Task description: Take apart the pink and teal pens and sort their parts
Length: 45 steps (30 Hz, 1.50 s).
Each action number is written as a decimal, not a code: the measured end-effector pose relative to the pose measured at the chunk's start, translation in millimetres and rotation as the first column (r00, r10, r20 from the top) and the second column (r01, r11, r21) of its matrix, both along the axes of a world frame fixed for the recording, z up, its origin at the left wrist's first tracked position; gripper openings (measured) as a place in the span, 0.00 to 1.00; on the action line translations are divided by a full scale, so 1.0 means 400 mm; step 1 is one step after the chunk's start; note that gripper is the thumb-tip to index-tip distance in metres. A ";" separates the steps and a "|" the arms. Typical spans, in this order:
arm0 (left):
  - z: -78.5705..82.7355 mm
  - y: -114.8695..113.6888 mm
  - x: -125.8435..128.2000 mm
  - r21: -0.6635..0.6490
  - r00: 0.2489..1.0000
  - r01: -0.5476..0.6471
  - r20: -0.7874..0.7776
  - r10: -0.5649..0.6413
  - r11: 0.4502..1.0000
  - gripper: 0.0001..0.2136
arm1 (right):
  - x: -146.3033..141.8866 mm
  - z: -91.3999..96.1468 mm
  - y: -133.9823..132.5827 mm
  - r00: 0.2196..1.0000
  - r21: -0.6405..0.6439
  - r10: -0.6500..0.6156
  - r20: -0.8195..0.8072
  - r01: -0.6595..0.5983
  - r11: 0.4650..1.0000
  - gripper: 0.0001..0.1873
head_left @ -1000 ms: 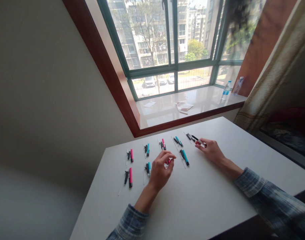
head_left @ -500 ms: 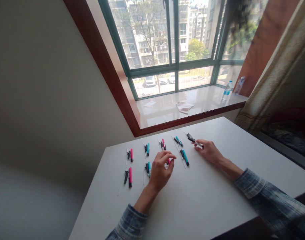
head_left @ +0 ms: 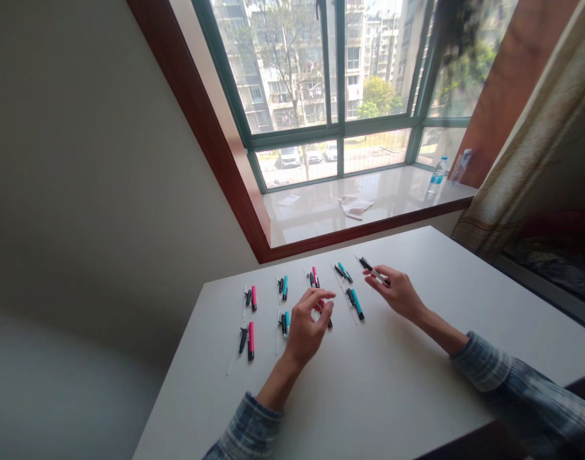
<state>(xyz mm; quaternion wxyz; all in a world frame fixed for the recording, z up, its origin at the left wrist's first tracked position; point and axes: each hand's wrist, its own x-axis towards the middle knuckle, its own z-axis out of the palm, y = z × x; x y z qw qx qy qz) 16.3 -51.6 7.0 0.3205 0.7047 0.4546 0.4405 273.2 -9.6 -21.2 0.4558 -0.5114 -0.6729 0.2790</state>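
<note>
In the head view, the right hand (head_left: pixel 400 291), right of centre, clamps a black-and-white pen (head_left: pixel 380 276) above the table (head_left: pixel 393 377). Compared with 1 second ago, the pen sits further left, so its placing seems unfinished. At centre, the left hand (head_left: pixel 306 324) is curled, thumb and index apart, near a red pen (head_left: pixel 322 305), now more exposed.
</note>
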 end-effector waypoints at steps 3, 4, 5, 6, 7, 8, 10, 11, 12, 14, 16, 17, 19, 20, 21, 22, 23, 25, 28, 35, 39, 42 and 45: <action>0.006 0.013 -0.011 -0.169 0.974 0.016 0.227 0.023 0.985 0.17 | -0.089 0.025 -0.024 0.886 -0.235 0.297 -0.356 -0.392 0.889 0.30; 0.008 0.017 -0.014 -0.212 0.949 0.034 0.312 0.035 0.977 0.20 | -0.119 0.032 -0.031 0.799 -0.273 0.368 -0.476 -0.532 0.802 0.29; 0.010 0.021 -0.017 -0.243 0.918 0.061 0.395 0.042 0.968 0.22 | -0.146 0.038 -0.037 0.702 -0.294 0.406 -0.586 -0.650 0.700 0.29; 0.013 0.023 -0.019 -0.263 0.881 0.094 0.472 0.043 0.960 0.23 | -0.168 0.044 -0.043 0.617 -0.308 0.412 -0.671 -0.737 0.602 0.27; 0.016 0.025 -0.020 -0.275 0.844 0.129 0.535 0.040 0.953 0.24 | -0.186 0.049 -0.048 0.549 -0.318 0.396 -0.736 -0.797 0.513 0.26; 0.020 0.025 -0.019 -0.282 0.813 0.165 0.582 0.032 0.945 0.25 | -0.198 0.054 -0.053 0.493 -0.315 0.362 -0.791 -0.836 0.449 0.25; 0.027 0.022 -0.016 -0.290 0.771 0.232 0.637 0.006 0.929 0.25 | -0.207 0.057 -0.061 0.414 -0.304 0.285 -0.865 -0.883 0.358 0.24; 0.030 0.020 -0.013 -0.292 0.757 0.267 0.654 -0.012 0.918 0.25 | -0.205 0.056 -0.065 0.381 -0.295 0.244 -0.892 -0.898 0.327 0.23; 0.033 0.016 -0.009 -0.295 0.743 0.307 0.669 -0.034 0.905 0.24 | -0.200 0.053 -0.069 0.350 -0.282 0.205 -0.914 -0.911 0.299 0.22; 0.037 0.008 -0.001 -0.309 0.711 0.398 0.699 -0.077 0.864 0.24 | -0.185 0.043 -0.077 0.287 -0.247 0.134 -0.948 -0.934 0.257 0.21; 0.040 -0.001 0.006 -0.327 0.679 0.475 0.727 -0.103 0.817 0.23 | -0.170 0.033 -0.086 0.231 -0.208 0.087 -0.969 -0.953 0.221 0.19; 0.041 -0.006 0.008 -0.333 0.667 0.500 0.737 -0.109 0.800 0.23 | -0.165 0.029 -0.091 0.209 -0.191 0.076 -0.975 -0.961 0.200 0.19; 0.042 -0.014 0.012 -0.333 0.646 0.532 0.754 -0.119 0.778 0.22 | -0.159 0.026 -0.100 0.178 -0.165 0.071 -0.982 -0.974 0.156 0.19; 0.043 -0.017 0.012 -0.330 0.636 0.549 0.761 -0.128 0.768 0.22 | -0.158 0.026 -0.104 0.165 -0.154 0.075 -0.983 -0.979 0.135 0.19; 0.043 -0.021 0.013 -0.325 0.626 0.567 0.768 -0.139 0.757 0.22 | -0.158 0.028 -0.108 0.155 -0.145 0.083 -0.984 -0.983 0.112 0.20; 0.042 -0.023 0.013 -0.321 0.615 0.584 0.774 -0.149 0.746 0.22 | -0.159 0.031 -0.110 0.148 -0.139 0.097 -0.984 -0.986 0.091 0.20; 0.040 -0.025 0.014 -0.314 0.606 0.596 0.780 -0.157 0.739 0.21 | -0.161 0.035 -0.112 0.146 -0.138 0.118 -0.982 -0.988 0.075 0.21; 0.036 -0.026 0.016 -0.301 0.598 0.595 0.785 -0.160 0.745 0.18 | -0.164 0.041 -0.113 0.160 -0.148 0.171 -0.972 -0.986 0.079 0.22; 0.029 -0.022 0.019 -0.276 0.612 0.550 0.775 -0.156 0.788 0.14 | -0.168 0.045 -0.111 0.226 -0.183 0.236 -0.945 -0.965 0.189 0.23; 0.027 -0.003 0.023 -0.250 0.692 0.431 0.708 -0.140 0.867 0.14 | -0.192 0.025 -0.105 0.424 -0.235 0.338 -0.840 -0.846 0.479 0.24; 0.023 0.002 0.024 -0.280 0.739 0.322 0.672 -0.056 0.904 0.13 | -0.205 0.018 -0.107 0.464 -0.222 0.343 -0.817 -0.802 0.555 0.22; 0.021 0.006 0.023 -0.316 0.718 0.329 0.695 -0.019 0.890 0.17 | -0.201 0.026 -0.107 0.421 -0.261 0.227 -0.878 -0.820 0.510 0.22; 0.019 0.011 0.022 -0.345 0.688 0.334 0.725 0.023 0.877 0.20 | -0.193 0.036 -0.105 0.395 -0.271 0.160 -0.905 -0.823 0.498 0.22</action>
